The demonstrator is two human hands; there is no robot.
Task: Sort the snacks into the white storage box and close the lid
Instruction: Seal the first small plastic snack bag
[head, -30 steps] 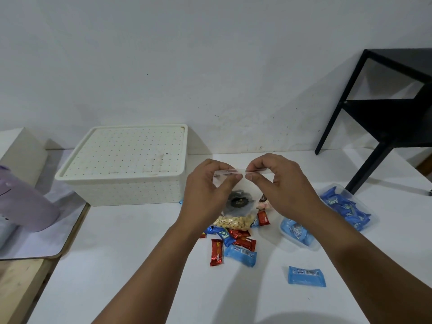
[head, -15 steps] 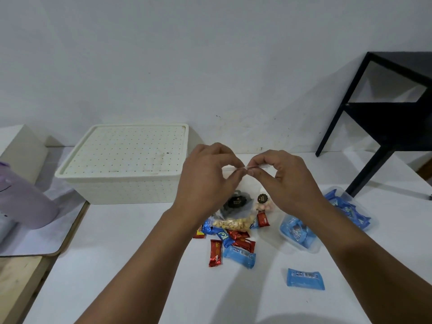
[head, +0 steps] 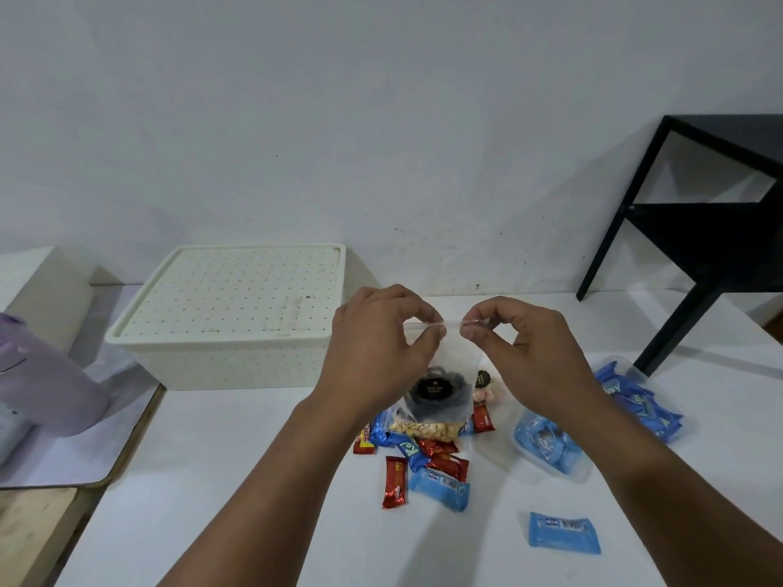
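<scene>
A clear zip bag (head: 436, 410) with pale nuts at the bottom and a black round label hangs above the table. My left hand (head: 381, 353) and my right hand (head: 521, 349) both pinch its top strip, thumbs and forefingers close together. The white storage box (head: 220, 358) stands at the back left with its dotted lid (head: 237, 290) on. Under the bag lie several red and blue wrapped snacks (head: 428, 463). One blue packet (head: 563, 531) lies alone at the front right.
Two clear tubs (head: 551, 453) (head: 640, 400) of blue packets sit to the right. A black stool frame (head: 703, 230) stands at the back right. A lilac bottle (head: 46, 391) lies on a tray at the left, beyond the table's edge.
Both hands have dropped slightly with the bag. The fingertips, which met in the middle half a second ago, have moved a little apart along the top strip.
</scene>
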